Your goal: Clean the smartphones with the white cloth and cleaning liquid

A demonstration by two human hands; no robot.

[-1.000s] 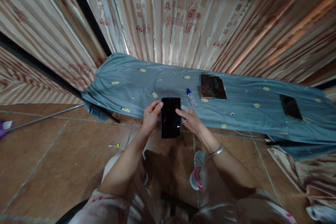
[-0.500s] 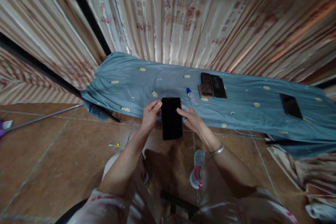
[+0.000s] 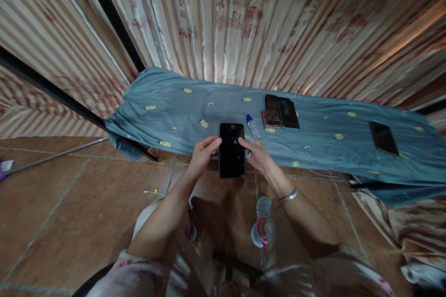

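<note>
A black tablet [image 3: 232, 153] was held at the near edge of a blue-clothed table [image 3: 226, 102], the left hand's grip [image 3: 202, 153] closed on its nine-o'clock side and the right hand's grip [image 3: 258, 155] on its three-o'clock side. A blue-capped bottle [image 3: 253, 127] lay just beyond toward two o'clock; a dark phone [image 3: 383, 138] rested well apart at three.

Left hand [image 3: 204, 152] and right hand [image 3: 259, 155] held black-screened device [image 3: 232, 160] between them; blue-capped bottle [image 3: 253, 127], dark phone [image 3: 383, 138] lay on cloth-covered bench [image 3: 226, 104].

Blue patterned cloth [image 3: 223, 102] beneath blue-capped bottle [image 3: 253, 127], dark flat items [image 3: 288, 113], phone [image 3: 383, 138]
</note>
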